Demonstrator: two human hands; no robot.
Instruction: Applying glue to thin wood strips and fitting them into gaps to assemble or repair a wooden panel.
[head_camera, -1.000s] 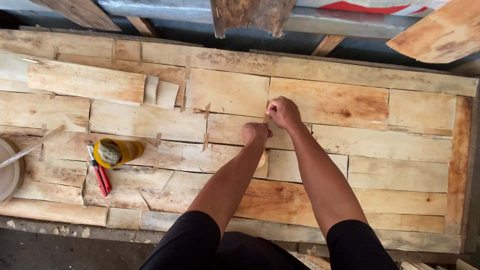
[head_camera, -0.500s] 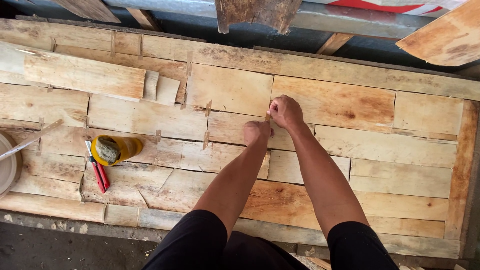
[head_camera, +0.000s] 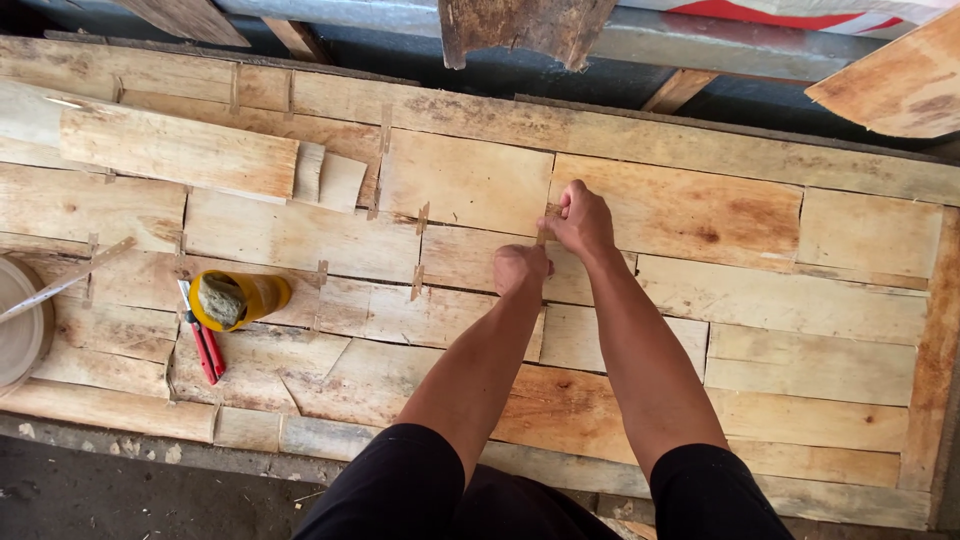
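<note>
A wide panel (head_camera: 700, 215) made of many pale wooden veneer pieces lies flat in front of me, its seams bridged by short strips of brown tape. My left hand (head_camera: 519, 268) rests as a fist on a seam near the middle of the panel. My right hand (head_camera: 578, 220) is just beyond it, fingers curled and pinching a small brown tape strip (head_camera: 546, 226) against the seam between two pieces. Whether the left fist holds anything is hidden.
A yellow cup (head_camera: 240, 298) with a grey sponge lies on its side at the left, next to a red-handled cutter (head_camera: 203, 343). A white bowl (head_camera: 22, 330) with a stick sits at the far left edge. Loose boards lean beyond the panel's far edge.
Both hands stay on the same seam. The right hand has shifted slightly along the tape strip; the view has drifted a little.
</note>
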